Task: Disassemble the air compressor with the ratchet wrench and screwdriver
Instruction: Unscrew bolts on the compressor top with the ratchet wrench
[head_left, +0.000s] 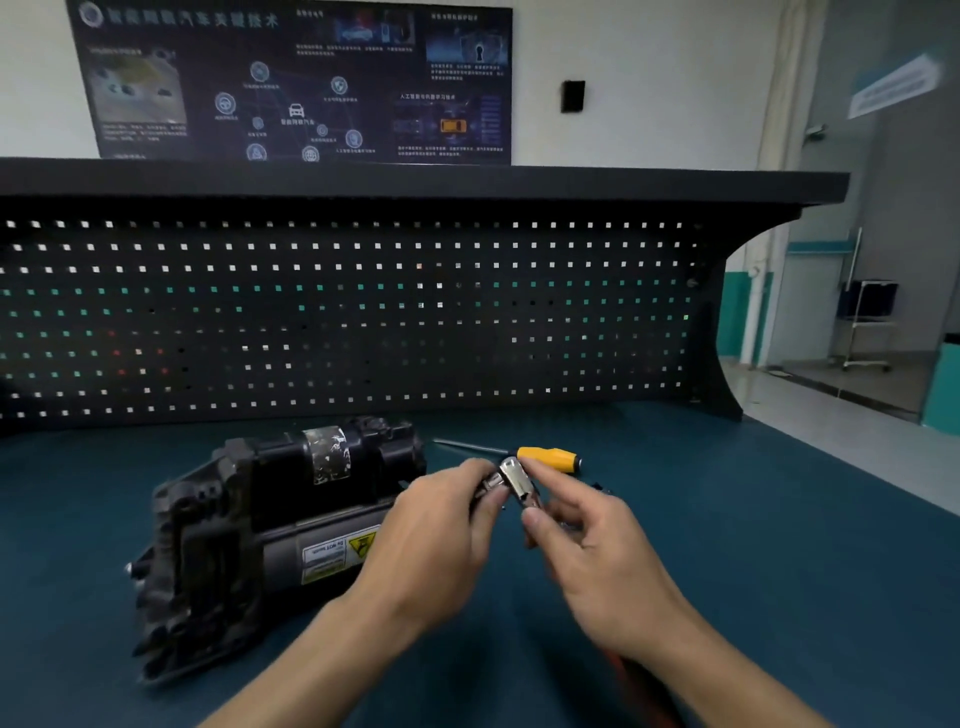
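Note:
The black air compressor (270, 525) lies on the blue bench top (753, 545), left of centre, with a yellow warning label on its cylinder. Both hands meet just right of it, above the bench. My right hand (597, 551) pinches the shiny head of the ratchet wrench (516, 480) between thumb and forefinger; its red handle runs down under my right forearm. My left hand (441, 530) grips a small metal piece, seemingly a socket, at the wrench head; most of it is hidden. A screwdriver (548, 458) with a yellow handle lies on the bench behind the hands.
A black pegboard (363, 312) rises along the back of the bench, under a dark shelf. The bench's right edge drops to the floor at the right. A few small dark bits lie on the bench right of the hands.

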